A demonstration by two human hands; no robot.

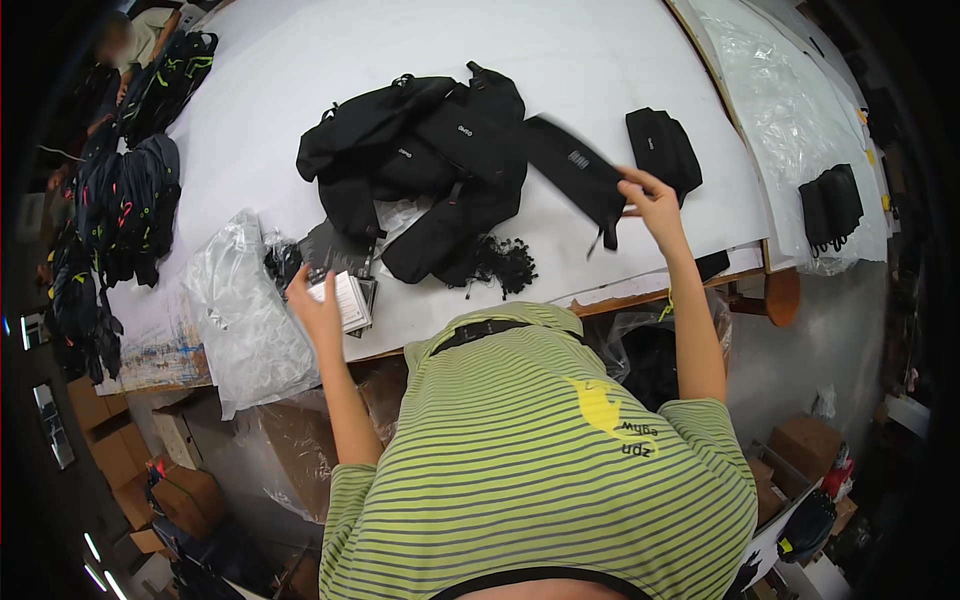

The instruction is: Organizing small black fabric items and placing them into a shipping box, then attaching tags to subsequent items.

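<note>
From my feed, the white counter (600, 60) is brightly, evenly lit with soft shadows; fisheye bending and dark vignetting swallow the rim, slight blur there.

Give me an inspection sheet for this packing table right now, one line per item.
Surface: white table, worn at the near-left edge.
Job's things: black pouch lifted above the table; stack of white cards.
Clutter: pile of black bags, single black bag, clear plastic bag, small black ties.
Hands: right hand grips the pouch; left hand on the cards.
Cables: nothing seen.
Surroundings: cardboard boxes below; another person at far left.
</note>
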